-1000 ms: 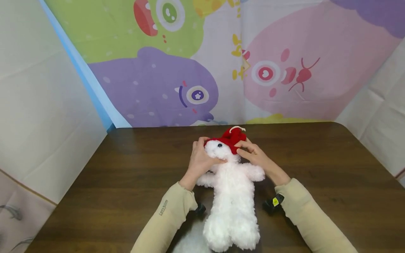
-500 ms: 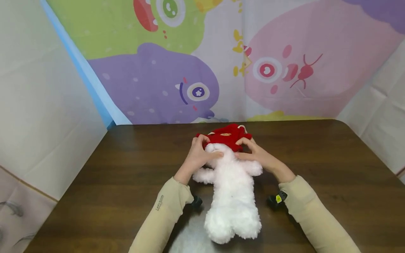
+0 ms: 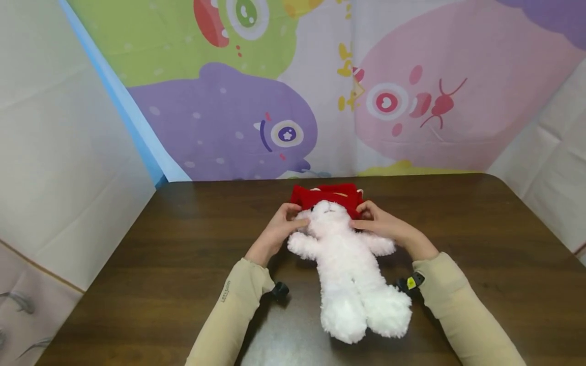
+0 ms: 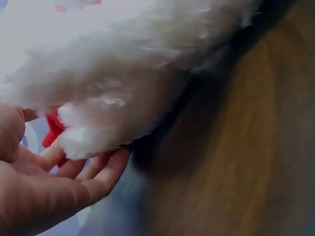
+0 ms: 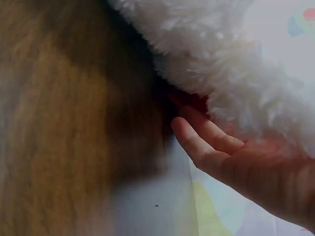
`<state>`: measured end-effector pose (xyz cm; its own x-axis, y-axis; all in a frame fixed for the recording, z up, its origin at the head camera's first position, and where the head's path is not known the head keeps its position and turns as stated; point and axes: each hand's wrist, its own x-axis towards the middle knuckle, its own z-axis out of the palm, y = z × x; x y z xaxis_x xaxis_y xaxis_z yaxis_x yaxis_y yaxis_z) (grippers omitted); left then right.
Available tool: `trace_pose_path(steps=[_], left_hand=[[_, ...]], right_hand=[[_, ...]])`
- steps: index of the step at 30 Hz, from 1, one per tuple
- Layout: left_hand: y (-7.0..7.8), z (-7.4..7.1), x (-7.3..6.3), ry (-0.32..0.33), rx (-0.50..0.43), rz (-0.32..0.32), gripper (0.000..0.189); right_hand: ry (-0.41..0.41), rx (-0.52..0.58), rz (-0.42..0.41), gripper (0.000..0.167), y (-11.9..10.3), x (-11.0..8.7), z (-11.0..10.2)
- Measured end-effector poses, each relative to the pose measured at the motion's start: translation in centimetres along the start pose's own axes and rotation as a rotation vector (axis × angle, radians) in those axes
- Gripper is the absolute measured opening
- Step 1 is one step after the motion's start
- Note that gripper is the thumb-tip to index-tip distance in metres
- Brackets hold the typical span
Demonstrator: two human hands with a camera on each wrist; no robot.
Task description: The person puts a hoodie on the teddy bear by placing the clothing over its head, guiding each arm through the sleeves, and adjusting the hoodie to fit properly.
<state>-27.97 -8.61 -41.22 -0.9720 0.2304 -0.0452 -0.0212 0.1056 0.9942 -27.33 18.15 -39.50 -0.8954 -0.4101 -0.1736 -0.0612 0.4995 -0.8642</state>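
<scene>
A fluffy white stuffed toy (image 3: 343, 264) lies face up, its head pointing to the far edge and its legs angled to the right. On the crown of its head is a red knitted hat (image 3: 325, 194) with white cord showing. My left hand (image 3: 279, 223) holds the left side of the head, thumb on the cheek and fingers at the hat's lower edge. On the opposite side, my right hand (image 3: 389, 223) holds the head beside the hat. White fur (image 4: 113, 69) fills much of the left wrist view. Fingertips (image 5: 183, 127) reach under the head in the right wrist view.
The dark wooden table (image 3: 183, 264) extends on both sides of the toy. A cartoon-printed cloth (image 3: 220, 127) hangs behind its far edge, with pale panels (image 3: 82, 127) at the sides. Black wrist cameras (image 3: 280, 291) sit below the cuffs.
The toy's body and legs have swung to the right, and its muzzle now shows nearer the hat. The hat sits farther back and looks flatter. Both hands stay at the head's sides.
</scene>
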Motion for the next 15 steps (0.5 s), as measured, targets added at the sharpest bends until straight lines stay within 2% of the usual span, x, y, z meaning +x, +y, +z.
trace_pose_path(steps=[2,4,8,11,15], left_hand=[[-0.3,0.1,0.0,-0.048,-0.002,-0.015,0.049],[-0.4,0.2,0.0,-0.079,-0.006,-0.001,0.053],[-0.3,0.6,0.1,-0.095,0.005,0.046,0.055],[-0.3,1.1,0.1,-0.062,0.017,0.083,0.051],[-0.1,1.8,-0.1,0.042,0.027,0.103,0.040]], right_hand=[[-0.011,-0.010,0.028,0.055,0.2,0.1,0.1],[-0.030,-0.011,0.055,0.062,0.2,0.2,0.3],[-0.071,-0.006,0.099,0.081,0.0,0.2,0.9],[-0.082,0.018,0.114,0.095,-0.3,0.2,1.5],[-0.045,0.114,0.106,0.095,-0.7,0.3,2.3]])
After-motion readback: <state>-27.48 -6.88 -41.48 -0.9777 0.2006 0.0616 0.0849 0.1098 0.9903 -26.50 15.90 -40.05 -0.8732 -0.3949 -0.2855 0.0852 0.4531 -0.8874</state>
